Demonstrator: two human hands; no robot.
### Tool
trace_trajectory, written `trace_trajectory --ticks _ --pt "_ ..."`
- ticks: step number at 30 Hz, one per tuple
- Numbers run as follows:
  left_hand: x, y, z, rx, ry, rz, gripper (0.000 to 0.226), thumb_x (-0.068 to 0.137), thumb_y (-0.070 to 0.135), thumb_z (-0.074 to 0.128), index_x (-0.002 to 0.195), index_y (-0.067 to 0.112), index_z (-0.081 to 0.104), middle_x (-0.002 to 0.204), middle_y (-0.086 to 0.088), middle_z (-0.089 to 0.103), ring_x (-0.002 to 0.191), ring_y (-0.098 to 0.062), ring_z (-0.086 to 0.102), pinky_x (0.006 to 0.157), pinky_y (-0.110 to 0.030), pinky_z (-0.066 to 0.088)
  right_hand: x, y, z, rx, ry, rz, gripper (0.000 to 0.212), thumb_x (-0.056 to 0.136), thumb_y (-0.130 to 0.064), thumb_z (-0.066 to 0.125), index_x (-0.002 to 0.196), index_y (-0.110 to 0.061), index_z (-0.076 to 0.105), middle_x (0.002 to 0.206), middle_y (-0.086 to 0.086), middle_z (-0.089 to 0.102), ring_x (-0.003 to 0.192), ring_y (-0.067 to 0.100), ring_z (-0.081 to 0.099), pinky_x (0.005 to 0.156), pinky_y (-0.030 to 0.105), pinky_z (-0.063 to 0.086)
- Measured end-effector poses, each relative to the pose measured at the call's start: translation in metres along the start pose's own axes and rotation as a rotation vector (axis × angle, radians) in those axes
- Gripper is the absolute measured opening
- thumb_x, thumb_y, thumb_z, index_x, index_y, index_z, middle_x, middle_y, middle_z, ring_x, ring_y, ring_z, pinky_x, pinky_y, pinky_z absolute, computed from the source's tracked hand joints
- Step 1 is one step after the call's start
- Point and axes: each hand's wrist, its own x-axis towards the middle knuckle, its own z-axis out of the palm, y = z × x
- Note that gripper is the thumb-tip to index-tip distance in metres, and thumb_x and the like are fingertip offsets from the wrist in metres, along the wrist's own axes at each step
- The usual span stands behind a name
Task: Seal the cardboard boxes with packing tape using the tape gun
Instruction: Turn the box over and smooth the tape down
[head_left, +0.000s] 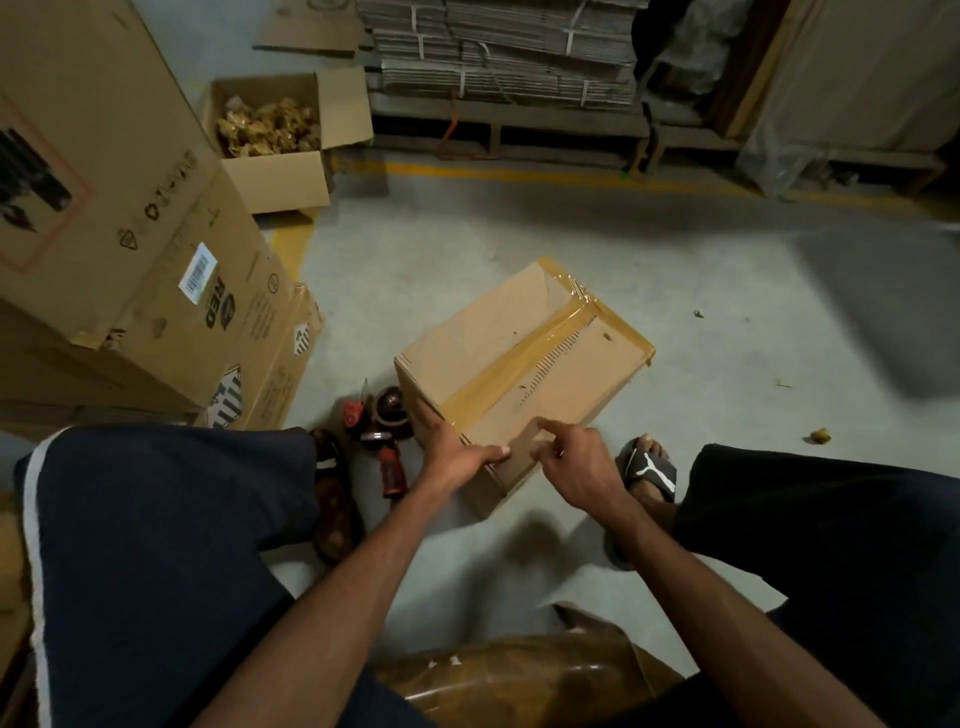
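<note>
We have the small brown cardboard box (519, 374) on the grey concrete floor between our feet, and most of its sealing looks done. A strip of glossy tan packing tape (524, 358) runs along the centre seam of the top, and a cross strip covers the far edge, wrinkled at the far corner. Our left hand (457, 452) lies on the near corner with fingers straight, pressing the tape end down over the edge; its grip is released, holding nothing. Our right hand (576, 462) hovers just beside it with the forefinger out toward the tape, the other fingers loosely curled, also holding nothing. The red-handled tape gun (382, 436) lies on the floor touching the box's left side, set down and unused. We judge this box needs only smoothing at the near end. The open cardboard box of golden packets (270, 150), well apart near the floor's far left, is unsealed.
</note>
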Motion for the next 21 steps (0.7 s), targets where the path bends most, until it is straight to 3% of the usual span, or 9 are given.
trace_trajectory --ticks 2,5,8,10,13,16,18,21 --pt "0.003 -0.005 0.005 0.065 0.033 0.043 0.16 0.044 0.039 0.101 0.155 0.017 -0.012 0.15 -0.004 0.047 0.135 -0.024 0.047 0.114 -0.046 0.041 0.004 0.002 0.0 -0.034 -0.035 -0.047 0.05 0.098 -0.026 0.063 0.147 -0.017 0.056 0.128 0.011 0.071 0.115 0.029 0.068 0.098 0.046 0.055" --pt "0.002 -0.005 0.005 0.102 0.042 0.047 0.151 0.053 0.029 0.1 0.155 0.009 -0.01 0.149 -0.008 0.046 0.137 -0.026 0.044 0.115 -0.046 0.039 0.005 0.006 0.003 -0.024 -0.061 -0.087 0.053 0.097 -0.027 0.064 0.149 -0.021 0.053 0.13 0.011 0.07 0.118 0.028 0.067 0.098 0.049 0.055" --pt "0.006 -0.006 0.002 0.133 0.025 0.046 0.153 0.054 0.027 0.1 0.156 0.014 -0.013 0.153 -0.007 0.04 0.141 -0.028 0.04 0.118 -0.047 0.035 0.006 0.011 -0.002 -0.011 -0.08 -0.138 0.049 0.099 -0.022 0.063 0.148 -0.025 0.054 0.127 0.005 0.072 0.117 0.019 0.068 0.098 0.042 0.055" --pt "0.017 -0.006 -0.008 0.162 -0.003 0.021 0.154 0.051 0.03 0.1 0.157 0.019 -0.011 0.157 -0.004 0.038 0.141 -0.027 0.041 0.119 -0.046 0.033 0.009 0.017 -0.008 -0.017 -0.124 -0.174 0.049 0.099 -0.02 0.063 0.146 -0.033 0.056 0.12 0.002 0.074 0.107 0.014 0.069 0.095 0.04 0.056" --pt "0.028 0.008 -0.032 0.183 -0.06 0.046 0.135 0.058 0.008 0.095 0.158 0.029 0.007 0.135 0.002 0.059 0.125 -0.023 0.055 0.108 -0.043 0.047 0.011 0.027 -0.015 -0.021 -0.196 -0.163 0.049 0.098 -0.023 0.063 0.141 -0.045 0.058 0.115 0.002 0.075 0.099 0.012 0.068 0.094 0.038 0.056" --pt "0.026 0.02 -0.051 0.281 -0.027 0.146 0.121 0.068 -0.001 0.088 0.16 0.035 0.017 0.122 0.009 0.057 0.115 -0.015 0.056 0.097 -0.034 0.05 0.014 0.029 -0.02 -0.079 -0.106 -0.086 0.041 0.099 -0.035 0.057 0.138 -0.049 0.056 0.112 0.0 0.074 0.104 0.021 0.07 0.088 0.044 0.059" --pt "0.017 0.024 -0.05 0.294 0.059 0.206 0.111 0.07 0.003 0.088 0.156 0.034 0.026 0.128 0.004 0.061 0.118 -0.021 0.06 0.095 -0.038 0.053 0.015 0.031 -0.024 -0.169 0.013 -0.04 0.037 0.1 -0.036 0.055 0.136 -0.044 0.058 0.11 0.003 0.067 0.103 0.027 0.066 0.085 0.044 0.057" --pt "-0.001 0.028 -0.042 0.522 0.155 0.071 0.105 0.082 0.032 0.083 0.16 0.021 0.013 0.151 -0.015 0.044 0.135 -0.038 0.047 0.102 -0.047 0.046 0.017 0.04 -0.029 -0.324 0.125 0.055 0.041 0.098 -0.04 0.06 0.138 -0.043 0.057 0.123 0.009 0.055 0.118 0.035 0.053 0.097 0.05 0.048"
